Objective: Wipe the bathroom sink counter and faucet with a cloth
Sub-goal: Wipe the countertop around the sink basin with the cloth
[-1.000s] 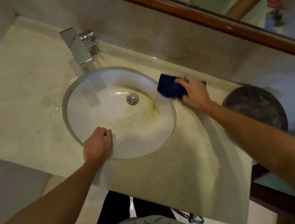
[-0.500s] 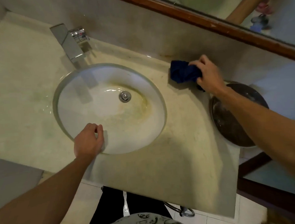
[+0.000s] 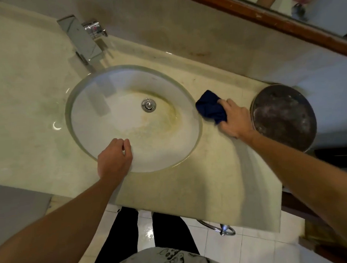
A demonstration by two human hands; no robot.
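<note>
The sink [image 3: 100,114] held only its drain plug [image 3: 149,105] amid yellow stains. A dark round bin [image 3: 283,116] stood at 3 o'clock of it; its contents could not be told. The right hand [image 3: 235,120] gripped the blue cloth [image 3: 210,107] on the counter [image 3: 210,179] between sink and bin, cloth at the hand's 10 o'clock. The left hand [image 3: 114,159], fingers curled and holding nothing, rested on the sink's 6 o'clock rim. The faucet [image 3: 81,39] stood at 11 o'clock.
</note>
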